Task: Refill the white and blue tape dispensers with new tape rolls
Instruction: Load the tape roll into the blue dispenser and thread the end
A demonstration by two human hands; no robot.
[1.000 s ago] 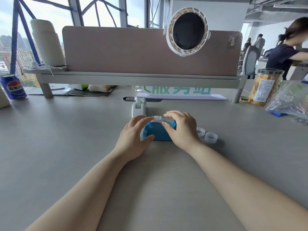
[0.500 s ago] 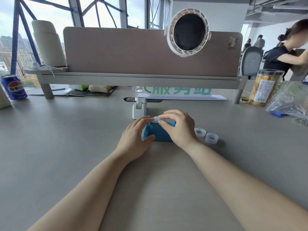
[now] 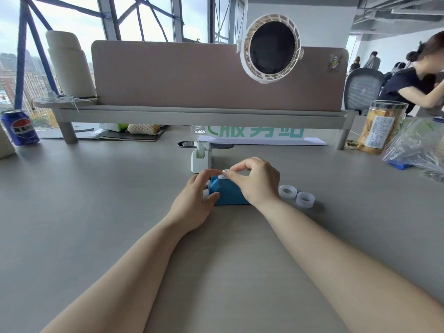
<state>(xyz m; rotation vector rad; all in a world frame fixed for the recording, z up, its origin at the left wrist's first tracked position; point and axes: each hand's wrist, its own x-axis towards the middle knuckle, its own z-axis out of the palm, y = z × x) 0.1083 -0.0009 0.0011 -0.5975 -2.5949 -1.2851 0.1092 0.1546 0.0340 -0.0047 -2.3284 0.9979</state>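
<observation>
The blue tape dispenser [image 3: 228,193] sits on the grey desk between my hands. My left hand [image 3: 194,200] grips its left end, thumb on the front and fingers over the top. My right hand [image 3: 254,181] rests over its right side and pinches a small clear strip of tape [image 3: 223,174] above the dispenser's top. The white tape dispenser [image 3: 201,157] stands just behind, with a roll in it. Two clear tape rolls [image 3: 287,192] [image 3: 305,199] lie on the desk to the right of my right hand.
A raised shelf [image 3: 199,115] with a partition panel and a white fan [image 3: 270,48] spans the back. A blue soda can [image 3: 20,127] stands far left. A snack jar [image 3: 380,127] and a plastic bag [image 3: 418,146] are at the right. A person sits beyond.
My right hand's fingers have closed from a flat cover over the dispenser into a pinch on the tape end and lifted slightly. The left hand has stayed on the dispenser.
</observation>
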